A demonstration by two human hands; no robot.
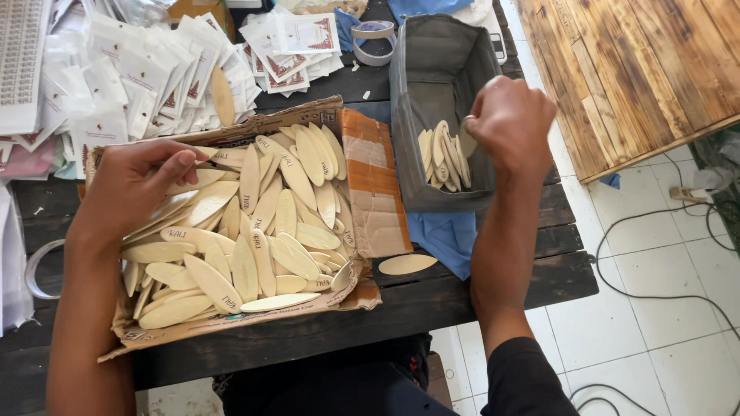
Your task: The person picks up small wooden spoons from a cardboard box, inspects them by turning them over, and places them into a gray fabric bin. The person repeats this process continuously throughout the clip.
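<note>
left hand [139, 181] pinches a wooden oval [202, 179] at the far-left edge of the cardboard box [368, 185] heaped with ovals lying mostly lengthwise away, while right hand [509, 119], fingers curled around another piece, hovers over the grey fabric bin [408, 108] on the dark surface [432, 296].

Two bare forearms are reaching forward from the bottom of the view, seen from above. The left hand [135, 181] is lying palm down on the left, wrist slightly bent, fingers curling inward and pointing right, fingertips pressing down. The right arm is stretching up the right side, its dark sleeve showing near the elbow. The right hand [509, 119] is hovering higher, back facing the camera, fingers bunching together and pointing down to the left.
</note>
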